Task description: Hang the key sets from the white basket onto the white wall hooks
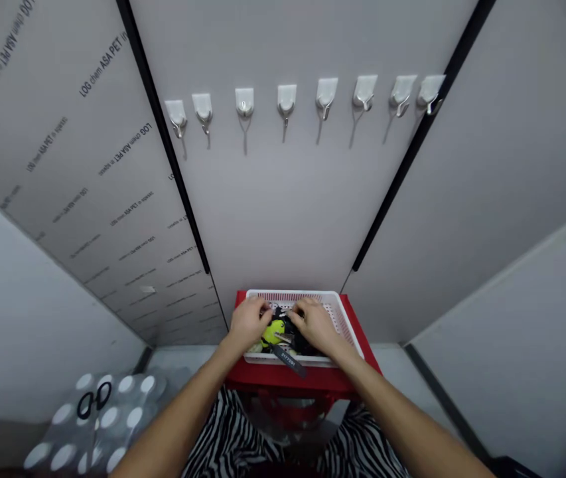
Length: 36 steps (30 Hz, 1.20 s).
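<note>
Over a white plastic basket (348,325), both of my hands are bent inward with curled fingers. My left hand (250,323) is at the basket's left side, thumb and fingertips drawn together by the dark items. Across from it, my right hand (316,326) reaches in with its fingers closed near a small black-and-white piece. What either hand pinches is too small to make out. Between them lies a yellow-green rounded trinket (273,330) with black parts. A dark strap with printed digits (288,360) hangs over the basket's front rim. Other black items are partly hidden under my right hand.
The basket stands on a red stool (283,380). Several white hooks (286,98) with metal prongs line the wall panel ahead. Black-handled scissors (94,399) lie on a plastic-wrapped pack (64,415) at lower left. Walls (486,199) close in on both sides.
</note>
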Available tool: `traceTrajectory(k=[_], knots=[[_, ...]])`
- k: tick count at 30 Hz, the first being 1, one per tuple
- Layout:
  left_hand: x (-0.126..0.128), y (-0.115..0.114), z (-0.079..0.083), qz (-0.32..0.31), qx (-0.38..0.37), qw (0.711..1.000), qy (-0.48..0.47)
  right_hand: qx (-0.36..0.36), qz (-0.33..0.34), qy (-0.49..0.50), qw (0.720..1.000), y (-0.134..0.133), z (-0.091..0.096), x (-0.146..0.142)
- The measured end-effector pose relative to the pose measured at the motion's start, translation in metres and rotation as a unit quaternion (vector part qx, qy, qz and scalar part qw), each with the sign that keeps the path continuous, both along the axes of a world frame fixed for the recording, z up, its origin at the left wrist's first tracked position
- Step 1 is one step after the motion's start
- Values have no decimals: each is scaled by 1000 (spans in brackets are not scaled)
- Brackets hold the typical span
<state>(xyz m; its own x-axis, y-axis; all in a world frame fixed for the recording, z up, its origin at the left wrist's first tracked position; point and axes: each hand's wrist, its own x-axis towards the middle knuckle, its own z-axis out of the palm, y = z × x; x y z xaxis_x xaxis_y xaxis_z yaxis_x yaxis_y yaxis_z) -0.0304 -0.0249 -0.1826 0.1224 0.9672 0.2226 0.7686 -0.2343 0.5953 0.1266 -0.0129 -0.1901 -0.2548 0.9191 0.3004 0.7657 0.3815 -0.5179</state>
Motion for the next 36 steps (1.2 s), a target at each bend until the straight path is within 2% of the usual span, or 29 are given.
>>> traceTrajectory(k=[3,8,10,13,16,20,23,26,28,31,34,36], knots=[[-1,-9,-6,-51,36,997,54,6,12,-29,999,-2,-12,2],[-3,-8,-7,-73,17,995,60,-10,11,-12,1000,1,-10,3],[-4,-4,-10,-56,-7,998,-4,2,7,-7,1000,1,-8,3],[-4,1,-10,-26,-56,979,-195,22,22,1,1000,-4,-4,0],[-3,6,-1,-9,-80,930,-359,35,81,9,996,-16,4,-7],[-4,9,15,-9,-84,901,-426,25,160,-1,987,-33,9,-18],[-5,9,22,-13,-90,899,-429,5,151,29,988,-34,7,-21],[-4,7,29,-41,-91,906,-411,0,75,117,990,-24,6,-20],[0,4,37,-69,-93,910,-397,23,41,161,986,-15,10,-20],[7,2,54,-103,-87,914,-383,33,61,202,977,-6,22,-23],[9,4,68,-103,-62,915,-386,-21,113,255,960,-1,36,-25],[7,7,71,-81,-43,909,-407,-54,129,298,944,1,46,-25]])
